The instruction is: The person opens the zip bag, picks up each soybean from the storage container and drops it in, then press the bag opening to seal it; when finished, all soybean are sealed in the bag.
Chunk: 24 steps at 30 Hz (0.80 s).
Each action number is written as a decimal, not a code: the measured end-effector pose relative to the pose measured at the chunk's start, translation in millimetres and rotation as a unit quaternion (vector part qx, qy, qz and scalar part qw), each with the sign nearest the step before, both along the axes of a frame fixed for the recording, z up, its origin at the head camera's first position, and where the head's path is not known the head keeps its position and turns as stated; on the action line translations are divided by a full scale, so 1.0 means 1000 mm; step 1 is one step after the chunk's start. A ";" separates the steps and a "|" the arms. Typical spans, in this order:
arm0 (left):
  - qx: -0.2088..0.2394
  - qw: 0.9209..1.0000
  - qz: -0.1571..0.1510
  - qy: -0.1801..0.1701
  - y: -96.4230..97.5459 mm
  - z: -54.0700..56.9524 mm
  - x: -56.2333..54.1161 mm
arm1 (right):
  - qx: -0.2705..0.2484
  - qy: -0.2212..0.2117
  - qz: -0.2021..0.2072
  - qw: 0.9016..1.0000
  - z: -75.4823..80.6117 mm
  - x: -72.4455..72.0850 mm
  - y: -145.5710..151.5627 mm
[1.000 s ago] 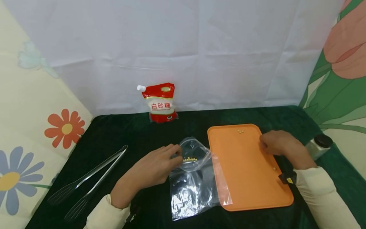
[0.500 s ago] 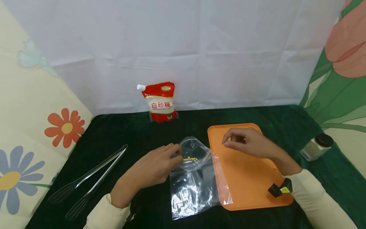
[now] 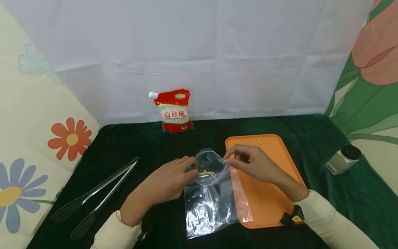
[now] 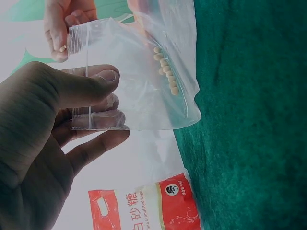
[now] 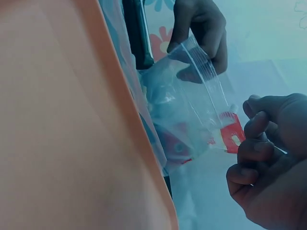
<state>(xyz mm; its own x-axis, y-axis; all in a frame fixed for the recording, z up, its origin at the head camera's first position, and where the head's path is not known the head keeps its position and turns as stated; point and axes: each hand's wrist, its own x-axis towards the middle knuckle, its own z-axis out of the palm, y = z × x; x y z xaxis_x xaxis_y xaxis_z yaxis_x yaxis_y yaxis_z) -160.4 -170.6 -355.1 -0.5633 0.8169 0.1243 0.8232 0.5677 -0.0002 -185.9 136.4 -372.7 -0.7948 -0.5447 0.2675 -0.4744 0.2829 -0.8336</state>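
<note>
Your left hand point(image 3: 168, 179) pinches the clear zip-lock bag point(image 4: 136, 91), between your hands, near its zip, sensible for probably light, floppy, slippery film, while your right hand point(image 3: 252, 162) pinches a pale bean point(image 4: 63, 48).

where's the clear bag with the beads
Near the head view's middle, at the left edge of the orange tray, the clear bag is between the left hand, which holds it, and the right hand.
</note>
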 end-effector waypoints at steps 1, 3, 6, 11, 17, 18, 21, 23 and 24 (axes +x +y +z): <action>0.000 1.000 0.000 -0.001 0.000 0.000 0.000 | 0.000 -0.002 0.001 1.000 -0.001 0.000 -0.001; 0.000 1.000 0.000 -0.001 0.001 0.000 0.000 | 0.004 -0.003 0.003 1.000 -0.003 0.001 -0.004; 0.002 1.000 0.000 -0.001 0.001 0.000 0.000 | 0.009 -0.004 0.007 1.000 -0.003 0.002 -0.006; 0.004 1.000 -0.002 -0.001 0.000 -0.001 -0.001 | 0.019 0.007 -0.016 1.000 0.003 0.004 -0.002; -0.003 1.000 0.002 -0.003 -0.001 0.000 0.000 | 0.043 0.079 -0.060 0.994 0.026 0.006 0.017; -0.003 1.000 0.003 -0.003 -0.001 0.000 0.000 | 0.045 0.094 -0.064 0.993 0.031 0.007 0.022; 0.000 1.000 0.003 0.001 -0.002 0.001 0.001 | 0.045 0.144 -0.074 0.986 0.046 0.010 0.041; 0.002 1.000 0.002 0.007 -0.002 0.002 0.001 | 0.059 0.160 -0.080 0.982 0.052 0.013 0.056; 0.003 1.000 0.002 0.011 -0.003 0.003 0.001 | 0.073 0.166 -0.081 0.980 0.054 0.015 0.063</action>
